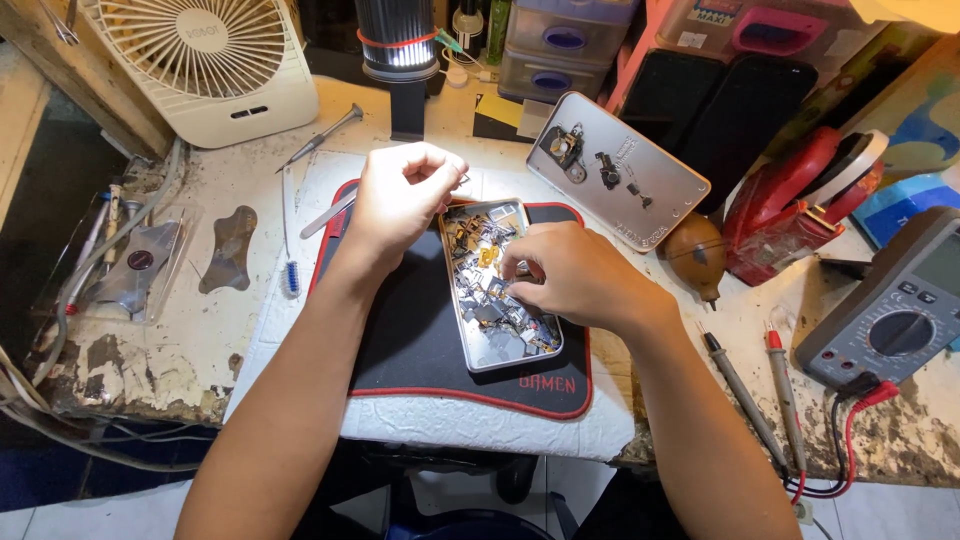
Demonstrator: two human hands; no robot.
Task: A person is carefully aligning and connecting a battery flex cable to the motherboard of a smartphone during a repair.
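Worn white workbench (200, 340) with black mat (420, 350), fan (210, 65), multimeter (895, 320), probes (755, 395), screwdriver (322, 138).

Worn paint, bright metal, matt cloth

The counter (190, 350) looks rough, its white paint chipped. The tray (500, 355) is shiny metal, filled with glinting metal parts. Under it, the mat (410, 340) is matt black cloth; at 11 o'clock, the fan (215, 65) is smooth cream plastic.

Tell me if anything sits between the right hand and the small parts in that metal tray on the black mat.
Nothing visible does. The right hand already rests over the metal tray, fingertips down among the small parts. The left hand is closed just above the tray's far left corner, clear of the right hand's reach.
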